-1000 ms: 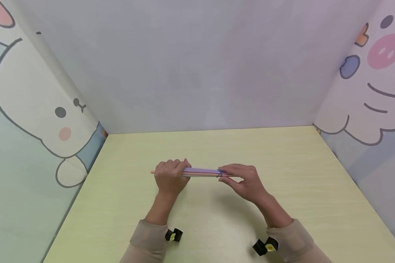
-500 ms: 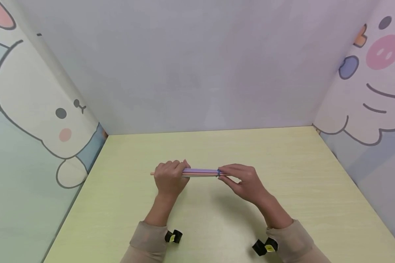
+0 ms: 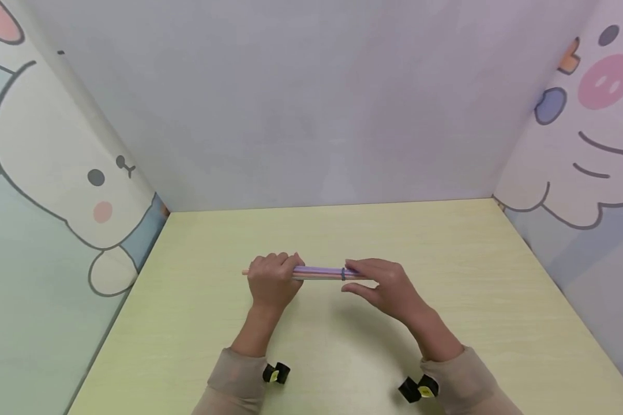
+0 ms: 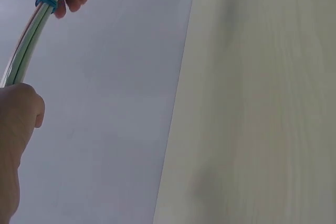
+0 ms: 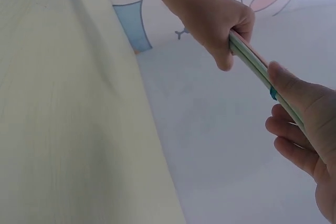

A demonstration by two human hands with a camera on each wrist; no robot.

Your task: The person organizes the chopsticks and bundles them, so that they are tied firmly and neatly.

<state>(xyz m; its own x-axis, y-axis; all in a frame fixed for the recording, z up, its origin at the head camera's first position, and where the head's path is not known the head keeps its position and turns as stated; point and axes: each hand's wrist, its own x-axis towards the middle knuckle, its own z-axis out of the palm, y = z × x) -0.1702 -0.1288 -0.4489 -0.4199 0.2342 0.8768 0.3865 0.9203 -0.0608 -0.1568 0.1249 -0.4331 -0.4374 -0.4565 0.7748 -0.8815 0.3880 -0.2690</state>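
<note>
A bundle of thin pastel straws point(image 3: 319, 273), in purple, pink and green, is held level above the table. My left hand point(image 3: 275, 281) grips it with curled fingers, and an orange end sticks out on the left. A blue rubber band point(image 3: 343, 274) circles the bundle near its right part; the left wrist view shows this band point(image 4: 47, 2) too. My right hand point(image 3: 386, 285) is at the right end, its fairly straight fingers along the bundle's far side just by the band. Its thumb stands apart below the bundle in the head view. The bundle's right end is partly hidden by this hand.
The pale wooden table point(image 3: 207, 242) spreads below both hands. A plain grey wall point(image 3: 311, 115) rises at the back, with cartoon-printed side panels point(image 3: 57, 190) at left and right. Small black devices point(image 3: 276, 373) sit at the wrists.
The right thumb has come away from the band, which now shows whole around the bundle and sits slightly closer to the left hand. The left hand and bundle have shifted a little to the right.
</note>
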